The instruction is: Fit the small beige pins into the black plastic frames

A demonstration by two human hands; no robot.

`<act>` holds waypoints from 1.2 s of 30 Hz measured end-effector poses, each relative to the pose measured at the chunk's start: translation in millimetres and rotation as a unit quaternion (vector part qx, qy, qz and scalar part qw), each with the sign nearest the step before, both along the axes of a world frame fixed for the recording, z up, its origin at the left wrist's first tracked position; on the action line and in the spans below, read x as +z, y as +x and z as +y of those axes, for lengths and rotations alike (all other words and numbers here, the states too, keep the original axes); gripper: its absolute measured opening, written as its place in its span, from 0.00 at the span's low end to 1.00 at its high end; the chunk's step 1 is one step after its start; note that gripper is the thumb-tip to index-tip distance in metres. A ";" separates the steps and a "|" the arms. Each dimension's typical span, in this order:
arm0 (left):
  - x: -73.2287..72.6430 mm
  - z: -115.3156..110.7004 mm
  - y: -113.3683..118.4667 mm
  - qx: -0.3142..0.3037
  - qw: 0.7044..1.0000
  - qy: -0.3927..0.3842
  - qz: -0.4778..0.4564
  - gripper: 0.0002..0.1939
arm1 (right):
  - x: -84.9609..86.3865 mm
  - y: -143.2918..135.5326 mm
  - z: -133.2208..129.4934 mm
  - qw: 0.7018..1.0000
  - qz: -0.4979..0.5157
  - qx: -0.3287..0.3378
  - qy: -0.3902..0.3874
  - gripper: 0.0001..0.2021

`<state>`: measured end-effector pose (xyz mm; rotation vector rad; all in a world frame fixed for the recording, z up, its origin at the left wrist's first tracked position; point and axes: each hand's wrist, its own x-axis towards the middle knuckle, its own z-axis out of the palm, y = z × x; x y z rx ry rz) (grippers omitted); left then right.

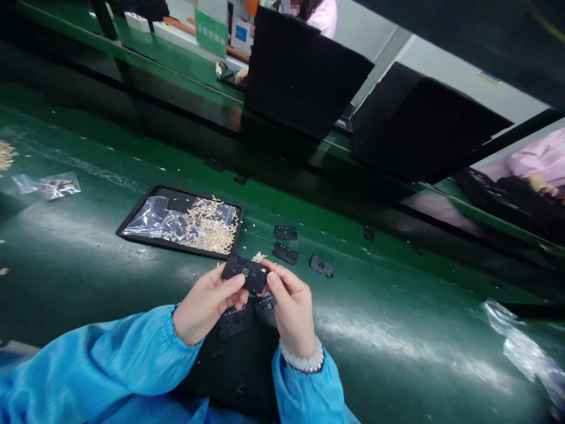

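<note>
A flat black plastic part with small cut-outs is held up in front of me. My left hand is closed on its left end, thumb lying across the face. At its right end my right hand pinches the edge between thumb and fingers. A small pale piece shows near that right corner. Below the hands lie two similar black parts, one of them a dark plate partly in shadow. Just behind the held part sits a little heap of pale beige pieces.
A black tray holds clear plastic bags and many beige slivers. Several black parts lie right of it. A clear bag rests at left, crumpled plastic at right. Black panels stand beyond; people in pink sleeves work there.
</note>
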<state>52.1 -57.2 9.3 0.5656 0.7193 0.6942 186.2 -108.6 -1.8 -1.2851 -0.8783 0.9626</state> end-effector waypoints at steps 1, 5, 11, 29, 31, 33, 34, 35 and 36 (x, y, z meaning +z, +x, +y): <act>0.3 0.2 -1.4 -0.012 1.000 0.014 0.001 0.11 | 0.1 0.3 -0.8 1.000 0.000 -0.007 0.005 0.09; 0.2 4.6 -4.5 0.006 0.999 0.037 0.025 0.11 | 2.4 -5.5 -6.2 0.999 -0.044 -0.018 0.025 0.08; -4.8 5.4 -7.3 0.045 0.992 0.094 0.075 0.12 | 1.3 -10.5 -8.3 0.987 -0.149 -0.043 0.031 0.07; -9.3 -1.1 -16.0 0.062 0.957 0.209 0.194 0.07 | 4.7 -11.1 -6.0 0.968 -0.234 -0.075 0.057 0.09; -10.1 -0.3 -17.0 0.053 0.961 0.200 0.182 0.08 | 5.4 -10.7 -6.4 0.961 -0.255 -0.069 0.081 0.12; -9.6 0.9 -17.8 0.045 0.969 0.182 0.158 0.09 | 6.3 -10.7 -6.7 0.953 -0.277 -0.053 0.108 0.12; -8.6 1.5 -17.8 0.041 0.975 0.168 0.143 0.09 | 6.7 -11.0 -6.9 0.949 -0.285 -0.050 0.121 0.11; -7.1 2.2 -17.5 0.037 0.980 0.151 0.127 0.10 | 6.8 -11.7 -7.1 0.946 -0.291 -0.055 0.134 0.10; -5.1 2.8 -17.0 0.034 0.984 0.132 0.113 0.11 | 6.8 -12.8 -7.5 0.942 -0.294 -0.065 0.144 0.09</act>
